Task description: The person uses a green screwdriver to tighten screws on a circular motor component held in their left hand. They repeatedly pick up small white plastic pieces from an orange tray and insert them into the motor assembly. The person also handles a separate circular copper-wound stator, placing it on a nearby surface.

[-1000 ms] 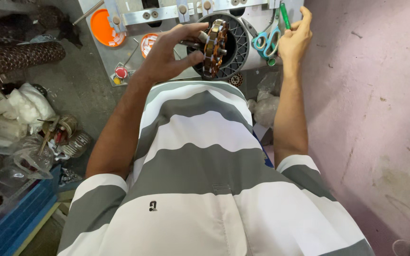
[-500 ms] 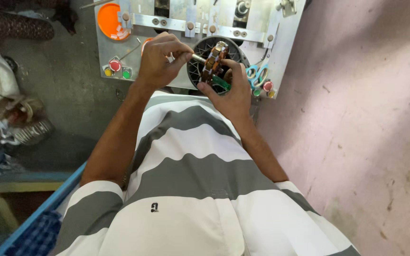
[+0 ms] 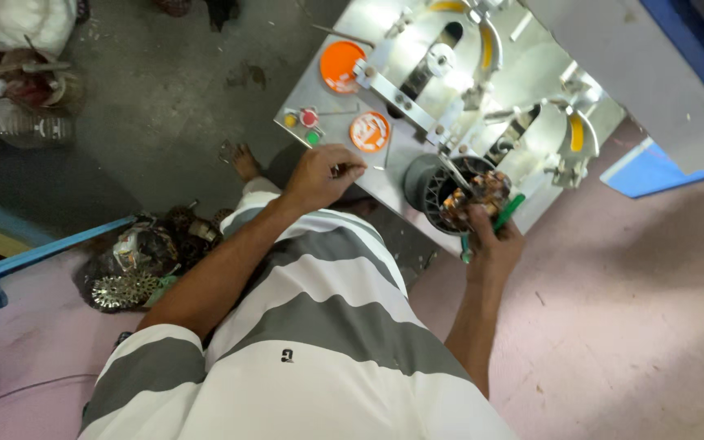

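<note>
Counted: two orange round discs [image 3: 342, 67] [image 3: 369, 131] on the machine panel; three small buttons, one yellow [image 3: 290, 120], one red [image 3: 309, 117], one green [image 3: 313, 138]; one dark ribbed stator [image 3: 429, 181]; two hands [image 3: 319, 175] [image 3: 495, 244].

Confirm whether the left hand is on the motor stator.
No: the left hand rests on the metal panel, apart from the stator, which the right hand holds.

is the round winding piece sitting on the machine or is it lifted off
On the machine: the dark ribbed stator sits against the metal panel, and the right hand grips its copper-wound front.
</note>
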